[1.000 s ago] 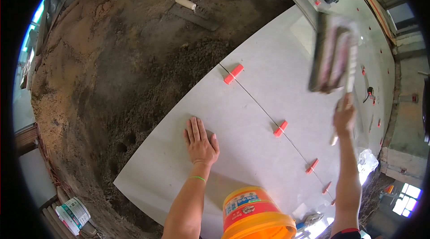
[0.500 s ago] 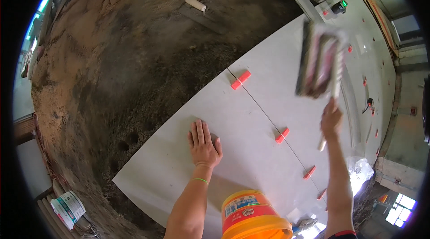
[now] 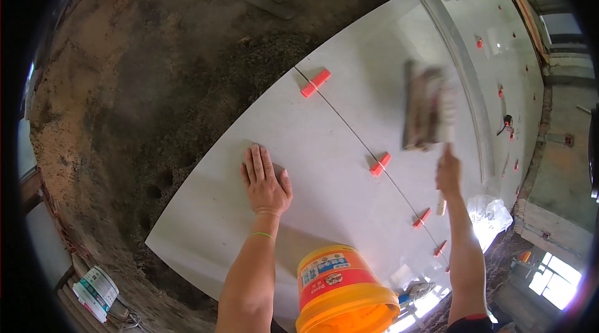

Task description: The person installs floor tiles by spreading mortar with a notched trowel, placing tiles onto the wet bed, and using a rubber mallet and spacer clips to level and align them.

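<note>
Since the earlier frame, my right hand (image 3: 448,174), fingers closed round its handle, has lowered the blurred float (image 3: 426,108) toward the tile joint. My left hand (image 3: 265,181) lies open-fingered, holding nothing, flat on the large pale tile (image 3: 206,233), apparently bracing me

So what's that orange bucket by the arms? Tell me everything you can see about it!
The orange bucket is round and looks like plastic, with a thick orange rim and a red, white and blue label wrapped around its side. It stands on the pale floor tile near the lower edge of the view, between the two forearms. Neither hand touches it. Its inside can't be seen.
</note>
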Motion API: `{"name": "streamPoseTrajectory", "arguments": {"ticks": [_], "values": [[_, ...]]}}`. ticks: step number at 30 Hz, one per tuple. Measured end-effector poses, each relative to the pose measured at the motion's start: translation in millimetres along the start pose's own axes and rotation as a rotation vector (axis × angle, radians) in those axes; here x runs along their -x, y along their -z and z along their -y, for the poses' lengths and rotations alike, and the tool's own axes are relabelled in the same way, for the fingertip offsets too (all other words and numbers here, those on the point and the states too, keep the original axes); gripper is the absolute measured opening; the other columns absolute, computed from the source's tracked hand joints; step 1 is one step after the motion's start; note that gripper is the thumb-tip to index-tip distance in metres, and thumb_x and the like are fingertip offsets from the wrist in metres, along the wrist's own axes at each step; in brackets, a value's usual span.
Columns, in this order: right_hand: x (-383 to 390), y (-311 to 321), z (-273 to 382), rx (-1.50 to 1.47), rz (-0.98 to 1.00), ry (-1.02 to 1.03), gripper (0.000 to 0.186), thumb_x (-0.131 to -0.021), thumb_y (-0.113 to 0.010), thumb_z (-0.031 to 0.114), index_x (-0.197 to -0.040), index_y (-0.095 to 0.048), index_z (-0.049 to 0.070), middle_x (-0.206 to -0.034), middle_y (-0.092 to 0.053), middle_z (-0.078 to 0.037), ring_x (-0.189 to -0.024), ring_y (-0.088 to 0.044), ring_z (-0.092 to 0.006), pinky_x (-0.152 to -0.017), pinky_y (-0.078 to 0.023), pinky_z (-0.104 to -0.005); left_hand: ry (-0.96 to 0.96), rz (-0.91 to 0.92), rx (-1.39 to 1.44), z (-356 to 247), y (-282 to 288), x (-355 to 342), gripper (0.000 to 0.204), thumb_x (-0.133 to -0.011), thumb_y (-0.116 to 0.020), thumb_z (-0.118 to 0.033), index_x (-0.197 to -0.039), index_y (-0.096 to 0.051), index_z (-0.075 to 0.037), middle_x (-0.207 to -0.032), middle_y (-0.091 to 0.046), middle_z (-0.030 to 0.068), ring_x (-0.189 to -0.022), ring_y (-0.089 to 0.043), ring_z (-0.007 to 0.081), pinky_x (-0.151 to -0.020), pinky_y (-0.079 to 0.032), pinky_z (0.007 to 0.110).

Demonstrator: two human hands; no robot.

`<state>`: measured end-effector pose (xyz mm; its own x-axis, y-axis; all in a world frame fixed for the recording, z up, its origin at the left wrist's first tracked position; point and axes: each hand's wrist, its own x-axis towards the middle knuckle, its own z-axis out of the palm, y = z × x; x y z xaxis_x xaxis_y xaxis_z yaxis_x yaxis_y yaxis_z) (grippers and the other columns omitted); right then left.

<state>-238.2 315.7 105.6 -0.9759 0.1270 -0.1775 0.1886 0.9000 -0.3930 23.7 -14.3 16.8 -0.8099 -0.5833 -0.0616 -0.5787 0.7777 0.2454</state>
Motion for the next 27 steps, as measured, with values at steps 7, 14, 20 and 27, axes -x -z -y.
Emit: {"name": "streamPoseTrajectory", "arguments": {"ticks": [7,14,20,27], "values": [[-18.7,74.1,89.7,-0.338,0.554,-0.354,0.068,-0.091,-0.045,0.075,-0.069,-0.048,0.01,-0.047,-0.041,-0.001,-0.032,-0.036,-0.0119,-0.032,-0.029,-0.029,0.03,0.012,-0.028,20.5,4.8,4.8,0.071,-0.097,-0.043,-0.039,-0.153,-0.027,0.002,-0.163,-0.021,0.0172,-0.152,-0.017,0.0345,-0.122,-0.013,0.051],[-31.2,-0.1,-17.6,-0.05,0.075,0.021,0.068,-0.095,-0.041,0.071,-0.065,-0.046,0.01,-0.046,-0.04,-0.001,-0.031,-0.039,-0.0162,-0.03,-0.034,-0.0339,0.002,0.018,-0.032,-1.7,-3.1,-1.8,0.072,-0.097,-0.043,-0.039,-0.153,-0.028,0.003,-0.163,-0.02,0.018,-0.151,-0.016,0.036,-0.122,-0.013,0.052],[-19.9,-14.6,12.3,0.275,0.259,0.006,0.059,-0.1,-0.046,0.056,-0.087,-0.058,0.0,-0.073,-0.058,-0.016,-0.06,-0.057,-0.0328,-0.058,-0.05,-0.0467,0.032,0.053,-0.021,9.5,0.5,5.3,0.071,-0.097,-0.042,-0.04,-0.152,-0.03,0.003,-0.163,-0.021,0.0187,-0.151,-0.017,0.0367,-0.122,-0.014,0.052],[105.7,-148.2,126.6,0.386,0.606,1.051,0.086,-0.095,-0.052,0.055,-0.155,-0.024,0.0,-0.164,-0.018,-0.014,-0.152,-0.013,-0.031,-0.123,-0.011,-0.049,0.018,0.018,-0.004,12.5,-4.1,4.2,0.072,-0.095,-0.047,-0.039,-0.15,-0.032,0.004,-0.16,-0.026,0.0198,-0.149,-0.022,0.0383,-0.12,-0.018,0.054]]}}
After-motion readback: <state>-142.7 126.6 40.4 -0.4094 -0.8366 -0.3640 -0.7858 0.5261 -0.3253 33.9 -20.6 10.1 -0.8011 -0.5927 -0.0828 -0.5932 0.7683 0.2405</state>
